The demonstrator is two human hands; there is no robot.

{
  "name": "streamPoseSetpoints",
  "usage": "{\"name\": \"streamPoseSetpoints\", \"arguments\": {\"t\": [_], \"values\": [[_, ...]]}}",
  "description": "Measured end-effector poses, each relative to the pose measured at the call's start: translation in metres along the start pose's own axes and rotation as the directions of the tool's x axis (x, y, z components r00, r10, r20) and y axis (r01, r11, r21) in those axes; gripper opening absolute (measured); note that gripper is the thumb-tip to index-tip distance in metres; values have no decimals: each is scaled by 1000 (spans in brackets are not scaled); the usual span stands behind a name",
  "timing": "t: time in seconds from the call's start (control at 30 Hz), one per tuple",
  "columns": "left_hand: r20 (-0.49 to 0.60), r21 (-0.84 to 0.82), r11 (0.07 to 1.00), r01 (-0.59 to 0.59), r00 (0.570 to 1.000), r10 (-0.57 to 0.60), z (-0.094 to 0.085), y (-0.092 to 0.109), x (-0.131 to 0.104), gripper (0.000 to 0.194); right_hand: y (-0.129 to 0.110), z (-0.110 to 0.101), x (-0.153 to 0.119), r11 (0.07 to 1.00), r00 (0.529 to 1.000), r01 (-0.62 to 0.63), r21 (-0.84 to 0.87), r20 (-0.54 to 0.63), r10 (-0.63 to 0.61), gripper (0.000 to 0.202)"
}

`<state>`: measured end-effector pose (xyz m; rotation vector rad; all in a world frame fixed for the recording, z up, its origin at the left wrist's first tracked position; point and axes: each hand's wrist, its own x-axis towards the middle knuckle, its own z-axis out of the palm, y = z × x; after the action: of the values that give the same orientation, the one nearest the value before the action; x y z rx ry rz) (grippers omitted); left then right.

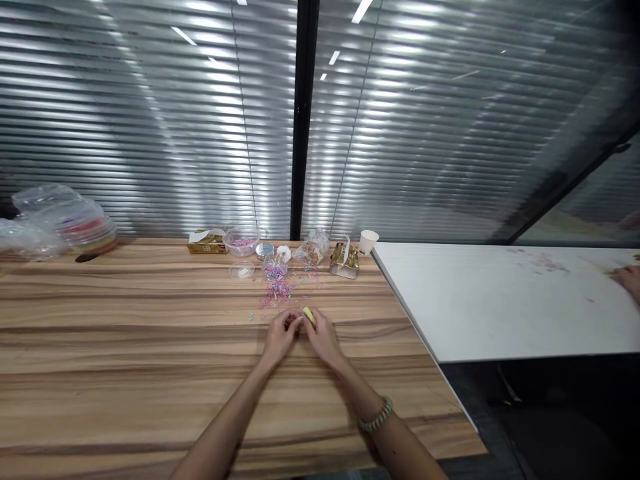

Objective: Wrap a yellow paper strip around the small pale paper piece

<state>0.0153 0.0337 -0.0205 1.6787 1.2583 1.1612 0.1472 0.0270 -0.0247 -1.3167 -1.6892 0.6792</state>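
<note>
Item: small yellow piece (309,315), light, easily dropped; I grasp it in my right hand (321,337) fingers. My left hand (280,335) pinches alongside. Pastel beads (278,288) scattered on desk (150,347).

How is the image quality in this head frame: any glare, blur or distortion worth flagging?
Head view: ceiling lights glare in streaks across the blinds; the wide lens bows the wooden table edges; the top right corner is dark and smeared; the beads are too small to resolve; both hands are fairly sharp.
</note>
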Motion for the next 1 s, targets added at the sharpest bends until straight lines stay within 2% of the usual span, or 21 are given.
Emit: {"name": "streamPoseSetpoints", "arguments": {"t": [0.27, 0.6, 1.0], "values": [[51, -13, 1000, -18, 999, 18, 0, 2, -3, 22, -1, -1, -1, 1000, 1000, -2, 0, -4, 2, 20], [64, -2, 998, -57, 996, 57, 0, 4, -3, 25, 0, 0, 0, 1000, 1000, 11, -6, -7, -11, 21], [99, -9, 1000, -28, 995, 28, -1, 8, -2, 29, 2, 1, 2, 1000, 1000, 9, -1, 20, -9, 20]]}}
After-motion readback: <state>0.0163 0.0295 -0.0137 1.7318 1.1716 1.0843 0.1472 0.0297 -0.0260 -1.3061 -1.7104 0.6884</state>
